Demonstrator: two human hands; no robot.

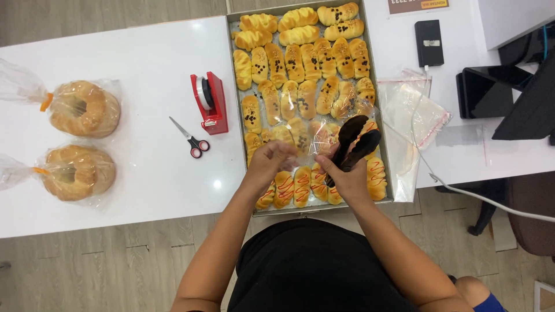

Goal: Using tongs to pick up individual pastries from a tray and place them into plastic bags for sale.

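Clear bag (317, 144) sits over the tray's (381, 110) near edge, my left hand (270, 163) pinching its mouth open, I reckon, so my right hand (346, 176), gripping black tongs (355, 144), can reach in.

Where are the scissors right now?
In the head view, the scissors lie on the white table, left of the baking tray, just below-left of the red tape dispenser.
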